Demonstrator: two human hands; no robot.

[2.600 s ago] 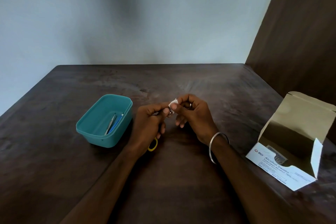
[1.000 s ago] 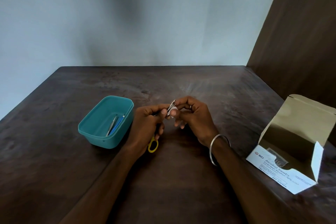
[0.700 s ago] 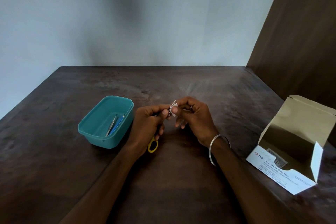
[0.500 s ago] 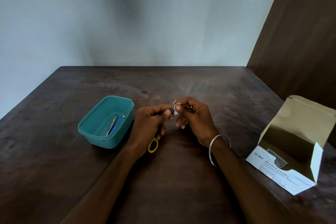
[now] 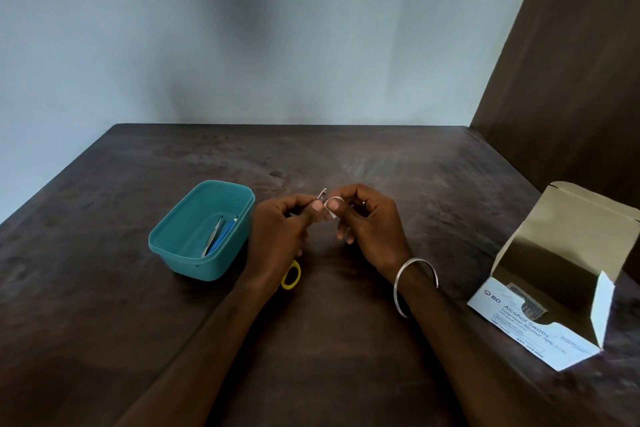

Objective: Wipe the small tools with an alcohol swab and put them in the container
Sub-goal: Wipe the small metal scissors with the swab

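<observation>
A: Okay, quick one. Left hand?

B: Fingers curled round small scissors. Yellow handle loop pokes out under the palm, metal tips stick up at thumb level, just above the fingertips.

A: Right hand?

B: Pinching a white alcohol swab between thumb and forefinger, pressed against the blades near the tips. Both hands meet at centre frame, above the table. Whether they're raised off it or resting, can't tell.

A: Container?

B: Teal container, at about 9 o'clock from the hands, just beside the left wrist, sitting on the table. Lid off. Inside: metal tweezers and a blue-handled tool, lying side by side, slanted, touching or nearly so.

A: What's the blue one?

B: Too small to tell.

A: Anything else?

B: Swab box at 3 to 4 o'clock from the hands, well apart, flap open and standing up, "BD Alcohol Swabs" printed on the front panel. Silver bangle on the right wrist. Ring on a right finger, barely visible. Pale wall at 12 o'clock, dark wood panel at 2 o'clock.
</observation>
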